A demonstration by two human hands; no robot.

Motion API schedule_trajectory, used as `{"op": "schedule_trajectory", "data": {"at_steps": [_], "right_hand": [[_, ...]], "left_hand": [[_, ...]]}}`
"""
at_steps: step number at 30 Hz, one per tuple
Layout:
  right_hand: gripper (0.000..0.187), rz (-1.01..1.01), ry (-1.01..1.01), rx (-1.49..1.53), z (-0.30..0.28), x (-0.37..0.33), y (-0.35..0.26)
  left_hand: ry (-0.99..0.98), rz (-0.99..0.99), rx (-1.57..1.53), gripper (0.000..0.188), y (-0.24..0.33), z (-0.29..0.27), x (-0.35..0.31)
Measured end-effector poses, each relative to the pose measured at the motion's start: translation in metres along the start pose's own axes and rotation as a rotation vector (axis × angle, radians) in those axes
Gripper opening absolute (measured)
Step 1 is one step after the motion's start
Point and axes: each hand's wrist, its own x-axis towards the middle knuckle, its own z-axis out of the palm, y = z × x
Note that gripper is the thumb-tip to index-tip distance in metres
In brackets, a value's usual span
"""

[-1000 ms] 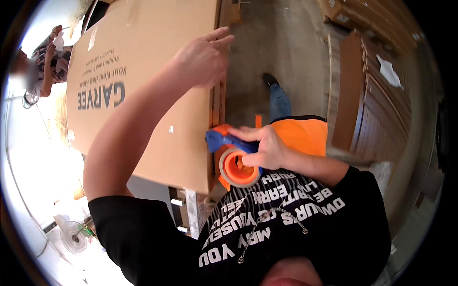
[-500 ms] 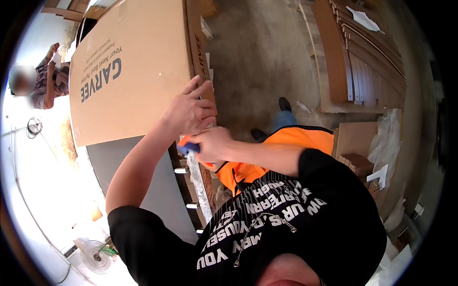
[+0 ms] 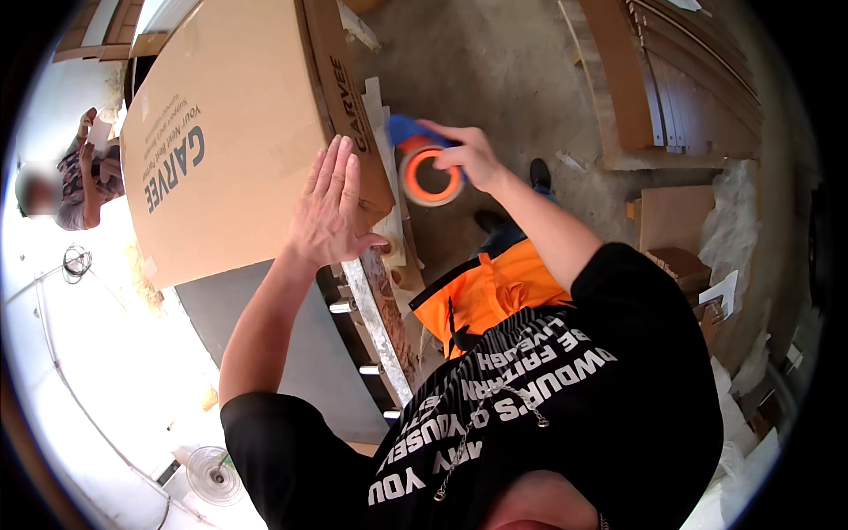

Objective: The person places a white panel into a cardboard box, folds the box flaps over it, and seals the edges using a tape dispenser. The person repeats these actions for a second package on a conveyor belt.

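Note:
A large brown cardboard box (image 3: 238, 132) with dark print lies in front of me on a roller conveyor (image 3: 375, 327). My left hand (image 3: 329, 208) rests flat on the box's near right corner, fingers stretched out together and thumb apart, holding nothing. Off the box's right side, my right hand (image 3: 468, 157) grips a blue tape dispenser (image 3: 408, 131) with an orange-cored roll on it. The dispenser is in the air beside the box's narrow printed side. Its handle is partly hidden by my fingers.
A grey panel (image 3: 283, 353) lies nearer me beside the rollers. Stacked flat brown cartons (image 3: 698, 97) stand at the far right, with clear plastic wrap (image 3: 729, 212) nearby. Another person (image 3: 88, 181) is at the far left, above a standing fan (image 3: 212, 475).
My right hand has moved away from the box's corner, outward and farther from me, with the tape dispenser. My left hand has flattened out on the corner.

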Motion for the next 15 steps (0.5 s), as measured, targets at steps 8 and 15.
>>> {"op": "schedule_trajectory", "data": {"at_steps": [8,15], "right_hand": [[0.054,0.073,-0.263,-0.523,0.097,-0.097,0.065],[0.021,-0.362,-0.387,-0.99,0.178,-0.04,0.102]], "left_hand": [[-0.077,0.036,0.071,0.092,0.014,-0.02,0.007],[-0.103,-0.013,0.062,0.042,0.009,-0.015,0.007]]}}
